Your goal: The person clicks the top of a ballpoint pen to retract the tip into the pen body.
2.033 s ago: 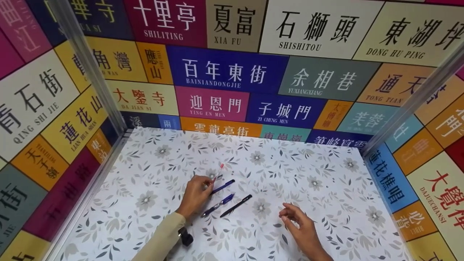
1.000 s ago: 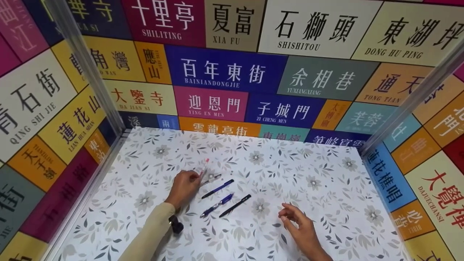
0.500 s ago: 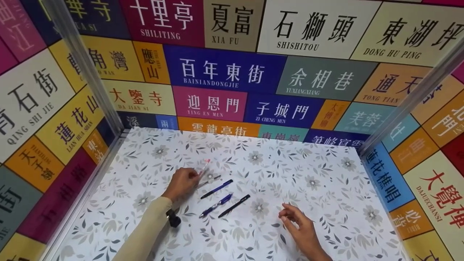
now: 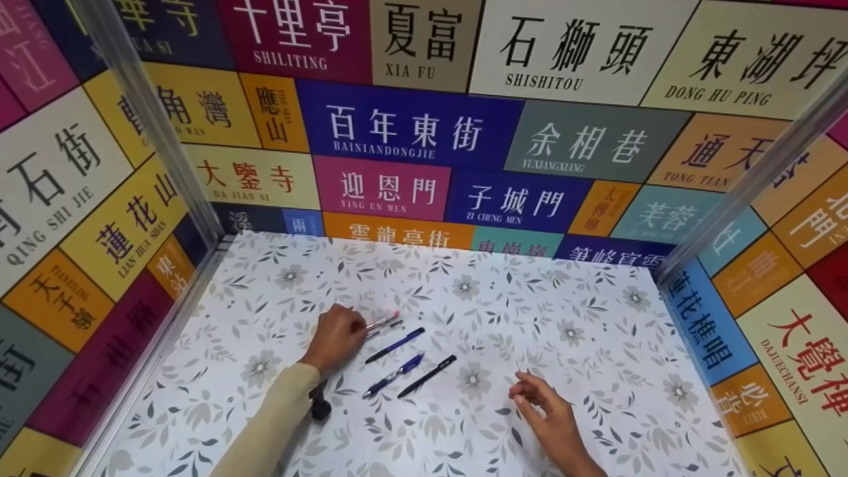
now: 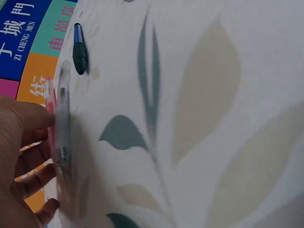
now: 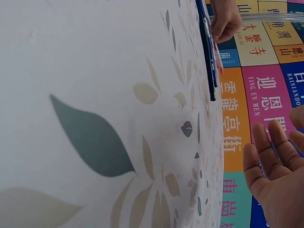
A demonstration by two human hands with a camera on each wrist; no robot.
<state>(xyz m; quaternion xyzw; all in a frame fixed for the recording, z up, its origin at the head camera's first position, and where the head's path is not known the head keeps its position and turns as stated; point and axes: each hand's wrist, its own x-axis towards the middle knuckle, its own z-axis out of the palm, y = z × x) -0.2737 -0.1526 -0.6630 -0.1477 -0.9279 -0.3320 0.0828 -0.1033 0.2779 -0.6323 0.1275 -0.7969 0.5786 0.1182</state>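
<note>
My left hand (image 4: 336,338) pinches a red-tipped clear pen (image 4: 384,320) at its near end. That pen lies low over the table, alongside a clear pen with a dark tip (image 4: 391,326). In the left wrist view, the thumb and fingers of the left hand (image 5: 23,156) are at the red pen (image 5: 50,95), behind the clear pen (image 5: 62,128). To the right lie a blue-and-black pen (image 4: 395,346), a blue pen with a clear grip (image 4: 395,375) and a black pen (image 4: 427,376), roughly parallel. My right hand (image 4: 546,414) holds nothing, its fingers loosely bent.
A white table (image 4: 563,318) with a grey leaf and flower pattern carries the pens. Colourful sign-covered walls (image 4: 411,132) stand at the back and both sides, with metal posts (image 4: 159,126) in the corners. A dark wrist strap (image 4: 320,403) sits on the left sleeve.
My left hand has moved left with the red pen, uncovering the clear pen. The red pen has swung down from a steep slant to lie beside it. The right hand has stayed put.
</note>
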